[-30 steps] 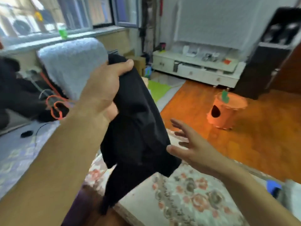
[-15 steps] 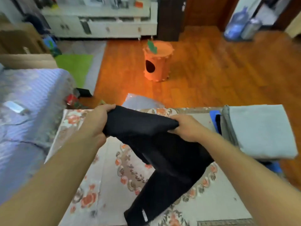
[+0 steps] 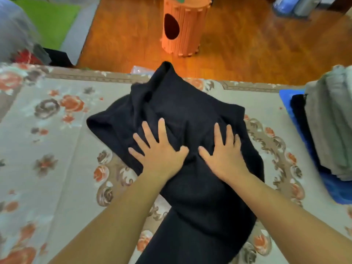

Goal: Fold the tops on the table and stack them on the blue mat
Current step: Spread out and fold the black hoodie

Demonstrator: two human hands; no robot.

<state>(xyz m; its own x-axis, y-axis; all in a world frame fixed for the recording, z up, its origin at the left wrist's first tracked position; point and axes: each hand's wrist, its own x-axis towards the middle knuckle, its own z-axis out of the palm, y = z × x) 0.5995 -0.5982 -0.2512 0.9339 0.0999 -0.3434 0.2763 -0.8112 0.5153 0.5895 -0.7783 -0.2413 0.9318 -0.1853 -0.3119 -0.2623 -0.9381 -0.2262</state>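
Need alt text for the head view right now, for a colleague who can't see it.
Both hands, left hand and right hand, press flat on a rumpled black top on the floral tablecloth. At the right edge, folded grey tops sit stacked on the blue mat.

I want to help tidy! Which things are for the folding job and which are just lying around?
For the job: crumpled black top, blue mat, folded grey top, both flat hands.
Just lying about: orange slatted tub, green rug.
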